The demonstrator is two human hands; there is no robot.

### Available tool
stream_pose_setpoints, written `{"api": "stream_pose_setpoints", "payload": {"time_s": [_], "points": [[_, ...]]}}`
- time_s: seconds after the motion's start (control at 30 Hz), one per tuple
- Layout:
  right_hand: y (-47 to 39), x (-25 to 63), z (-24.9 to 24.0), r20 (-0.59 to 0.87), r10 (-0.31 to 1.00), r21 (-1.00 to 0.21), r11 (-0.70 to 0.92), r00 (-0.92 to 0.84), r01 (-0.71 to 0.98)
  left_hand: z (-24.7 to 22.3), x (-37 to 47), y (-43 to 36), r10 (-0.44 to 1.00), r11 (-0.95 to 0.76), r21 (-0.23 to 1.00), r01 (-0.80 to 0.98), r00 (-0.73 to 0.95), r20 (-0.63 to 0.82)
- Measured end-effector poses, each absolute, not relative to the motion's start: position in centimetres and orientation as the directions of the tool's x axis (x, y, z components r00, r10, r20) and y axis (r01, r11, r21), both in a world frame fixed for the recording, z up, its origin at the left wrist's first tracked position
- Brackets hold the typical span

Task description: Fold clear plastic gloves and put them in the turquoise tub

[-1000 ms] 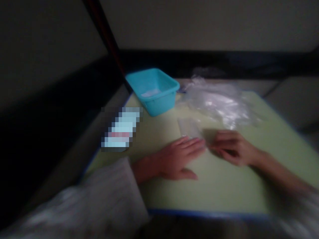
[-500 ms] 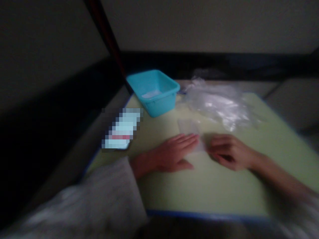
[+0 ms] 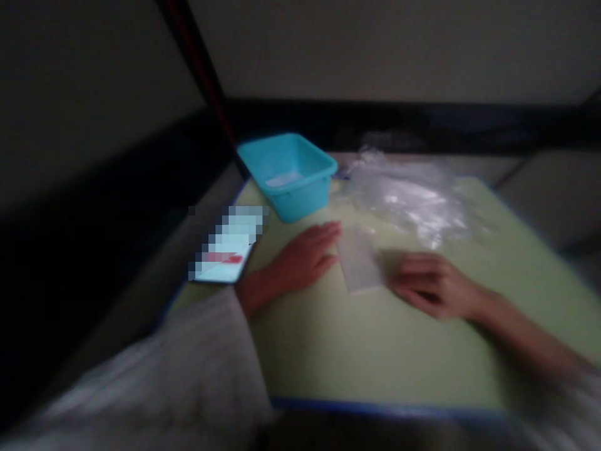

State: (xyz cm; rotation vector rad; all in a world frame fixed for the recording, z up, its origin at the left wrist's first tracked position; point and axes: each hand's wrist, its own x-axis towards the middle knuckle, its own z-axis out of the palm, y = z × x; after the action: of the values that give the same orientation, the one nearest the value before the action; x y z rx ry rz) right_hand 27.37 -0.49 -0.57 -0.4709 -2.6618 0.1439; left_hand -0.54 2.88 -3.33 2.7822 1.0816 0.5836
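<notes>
A small flat sheet of clear plastic (image 3: 360, 263), perhaps a bag, lies on the pale green table (image 3: 370, 351). My left hand (image 3: 303, 255) is open at its left side, palm down, with the fingertips close to the sheet's upper left edge. On the opposite side, my right hand (image 3: 429, 285) rests with curled fingers against or just beside the right edge. Whether those fingers pinch anything is hidden. Blur softens the details of both hands.
Behind my left hand stands a turquoise plastic basket (image 3: 305, 202) with something whitish inside. A loose heap of clear plastic bags (image 3: 417, 197) lies at the back right. A phone with a lit screen (image 3: 228, 260) sits along the left table edge, near my sleeve.
My left hand has slid off the plastic sheet, moving left and slightly away from me, which uncovers the sheet. My right hand stays where it was.
</notes>
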Motion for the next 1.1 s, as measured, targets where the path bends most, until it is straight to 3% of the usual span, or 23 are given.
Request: {"api": "stream_pose_setpoints", "payload": {"time_s": [0.13, 0.3, 0.53, 1.1], "points": [[-0.4, 27.5, -0.1, 0.438, 0.297, -0.003, 0.944, -0.848, 0.329, -2.9, -0.1, 2.3, 0.477, -0.879, 0.213, 0.427, 0.754, 0.451], [-0.6, 27.4, 0.0, 0.389, 0.299, 0.084, 0.930, -0.871, 0.357, -3.0, 0.1, 1.9, 0.295, -0.956, 0.122, 0.268, 0.850, 0.436], [-1.0, 26.9, 0.0, 0.328, 0.280, 0.162, 0.924, -0.902, 0.346, -3.1, 0.1, 1.7, 0.305, -0.952, 0.107, 0.285, 0.882, 0.359], [-1.0, 26.6, -0.6, 0.348, 0.256, 0.192, 0.922, -0.902, 0.336, -2.8, 0.6, 1.1, 0.309, -0.950, 0.069, 0.306, 0.871, 0.382]]}}
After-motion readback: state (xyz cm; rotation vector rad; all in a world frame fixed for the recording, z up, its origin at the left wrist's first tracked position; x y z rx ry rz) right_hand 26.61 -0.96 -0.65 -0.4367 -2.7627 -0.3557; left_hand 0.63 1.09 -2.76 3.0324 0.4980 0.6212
